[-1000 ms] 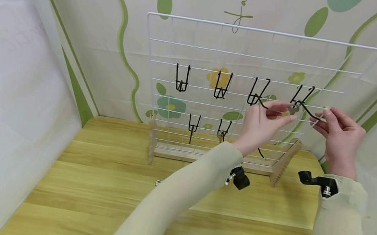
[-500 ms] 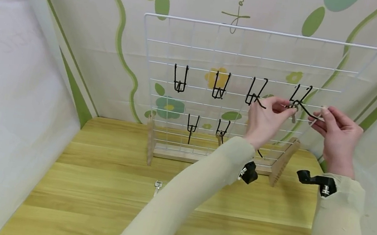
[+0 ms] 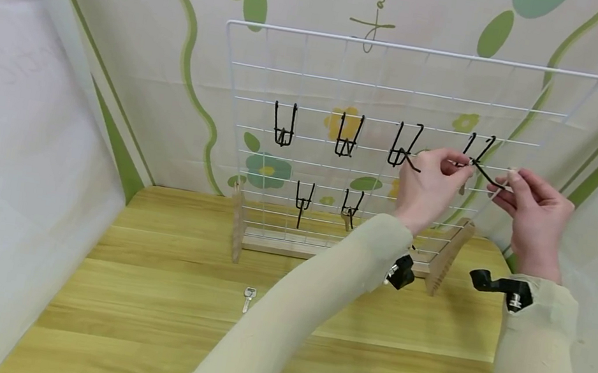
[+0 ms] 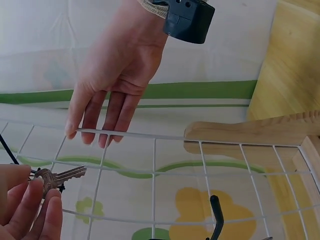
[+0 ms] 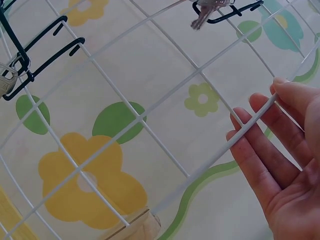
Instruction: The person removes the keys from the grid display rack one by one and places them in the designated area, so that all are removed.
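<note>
A white wire grid rack (image 3: 344, 80) stands upright, carrying black double-wire hooks in two rows. My left hand (image 3: 429, 183) is at the upper right hook (image 3: 489, 173), pinching a silver key (image 4: 67, 175) by its head between thumb and fingers. The key's blade points away from the fingertips in the left wrist view and hangs down in the head view. My right hand (image 3: 540, 219) grips the grid's right edge wire, thumb in front and fingers behind; the right wrist view shows the same hand (image 5: 285, 145) on that wire.
Another key (image 3: 249, 299) lies on the wooden table (image 3: 140, 317), beside my left sleeve. A key (image 3: 348, 221) hangs from a lower hook; another key (image 5: 7, 80) hangs on a hook in the right wrist view. Wooden feet (image 3: 447, 260) support the grid before a patterned cloth (image 3: 116, 88).
My left hand has shifted slightly right and closer to the upper right hook, its key turning to hang lower. The table key has come out from behind my sleeve. My right hand keeps its grip.
</note>
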Demonstrator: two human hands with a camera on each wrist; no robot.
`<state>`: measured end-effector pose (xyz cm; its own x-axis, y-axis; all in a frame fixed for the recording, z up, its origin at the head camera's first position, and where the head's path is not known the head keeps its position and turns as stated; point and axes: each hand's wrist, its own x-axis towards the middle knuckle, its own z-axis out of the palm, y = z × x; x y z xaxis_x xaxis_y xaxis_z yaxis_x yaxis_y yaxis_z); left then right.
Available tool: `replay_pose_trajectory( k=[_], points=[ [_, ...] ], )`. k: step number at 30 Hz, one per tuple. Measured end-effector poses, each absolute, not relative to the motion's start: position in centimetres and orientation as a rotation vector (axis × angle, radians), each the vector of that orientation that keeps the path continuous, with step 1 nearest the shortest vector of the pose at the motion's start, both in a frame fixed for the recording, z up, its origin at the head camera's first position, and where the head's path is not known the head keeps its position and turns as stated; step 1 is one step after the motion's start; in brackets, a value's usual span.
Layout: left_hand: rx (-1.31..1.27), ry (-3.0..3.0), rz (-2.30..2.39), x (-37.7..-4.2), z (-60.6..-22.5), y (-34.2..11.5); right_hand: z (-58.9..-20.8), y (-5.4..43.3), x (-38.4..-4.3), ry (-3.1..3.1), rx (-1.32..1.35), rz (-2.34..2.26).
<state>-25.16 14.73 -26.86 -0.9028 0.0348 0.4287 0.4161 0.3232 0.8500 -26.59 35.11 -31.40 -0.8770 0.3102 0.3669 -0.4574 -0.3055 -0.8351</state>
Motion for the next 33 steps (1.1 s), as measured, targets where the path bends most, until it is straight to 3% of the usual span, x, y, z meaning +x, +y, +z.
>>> replay_pose_trajectory(
  k=[12,33],
  points=[
    [-0.49,-2.231,-1.564,-25.1,-27.1,14.4,-31.3,35.0,-26.4,-1.489,0.188,2.191],
    [-0.714,-2.194,-1.62,-21.7,-26.6,13.1,-31.4,34.9,-26.4,-1.494,0.207,2.182]
  ],
)
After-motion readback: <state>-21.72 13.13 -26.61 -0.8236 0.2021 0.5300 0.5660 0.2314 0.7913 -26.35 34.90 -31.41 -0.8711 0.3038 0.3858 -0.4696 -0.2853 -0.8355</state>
